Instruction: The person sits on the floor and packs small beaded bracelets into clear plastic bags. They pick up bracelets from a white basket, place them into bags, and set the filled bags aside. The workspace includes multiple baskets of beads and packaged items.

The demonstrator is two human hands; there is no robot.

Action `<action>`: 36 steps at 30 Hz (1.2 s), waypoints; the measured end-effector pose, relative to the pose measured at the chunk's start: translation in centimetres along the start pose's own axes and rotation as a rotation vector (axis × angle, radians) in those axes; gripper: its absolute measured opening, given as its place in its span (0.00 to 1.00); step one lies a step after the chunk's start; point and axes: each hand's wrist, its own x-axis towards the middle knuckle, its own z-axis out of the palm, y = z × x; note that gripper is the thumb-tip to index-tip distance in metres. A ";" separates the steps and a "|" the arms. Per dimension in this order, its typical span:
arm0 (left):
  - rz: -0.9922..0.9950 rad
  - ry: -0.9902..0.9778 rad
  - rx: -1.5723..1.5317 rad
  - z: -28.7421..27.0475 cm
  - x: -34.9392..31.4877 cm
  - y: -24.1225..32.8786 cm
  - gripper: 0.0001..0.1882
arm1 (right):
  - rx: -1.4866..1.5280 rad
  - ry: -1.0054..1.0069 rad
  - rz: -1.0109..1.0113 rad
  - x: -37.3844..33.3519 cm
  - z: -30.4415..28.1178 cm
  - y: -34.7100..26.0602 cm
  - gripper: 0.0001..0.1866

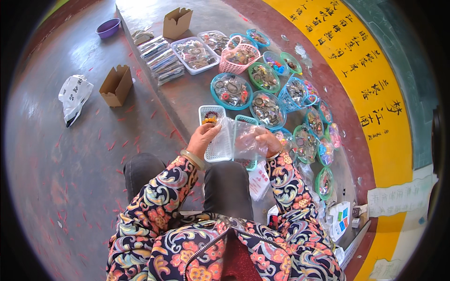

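Observation:
A clear plastic bag is stretched between my two hands, over two small baskets in front of my knees. My left hand, with a pale bangle at the wrist, pinches the bag's left side. My right hand has its fingers closed on the bag's right side. Beneath the left hand lies a white rectangular basket, with dark red and yellow small items at its far end. Beside it, a teal-rimmed basket is mostly covered by the bag, so its contents are hard to make out.
Round baskets of bagged trinkets crowd the right and far side. A pink handled basket, a white tray and stacked flat packets lie farther off. Leftward are an open cardboard box, a white bag and a purple basin.

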 end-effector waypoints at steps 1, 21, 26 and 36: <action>-0.046 -0.076 -0.082 0.1 -0.5 0.4 0.27 | 0.028 0.010 0.012 -0.4 0.5 0.1 0.27; 0.048 -0.147 0.063 0.9 -1.7 -0.4 0.08 | -0.106 0.800 -0.449 -3.2 3.4 1.7 0.10; 0.076 -0.153 0.111 1.5 -2.1 -0.2 0.09 | -0.592 0.995 -0.416 -3.5 3.1 1.7 0.15; 0.106 -0.044 0.110 1.4 -1.8 -0.5 0.10 | -0.213 0.596 -0.164 -5.5 0.9 3.5 0.08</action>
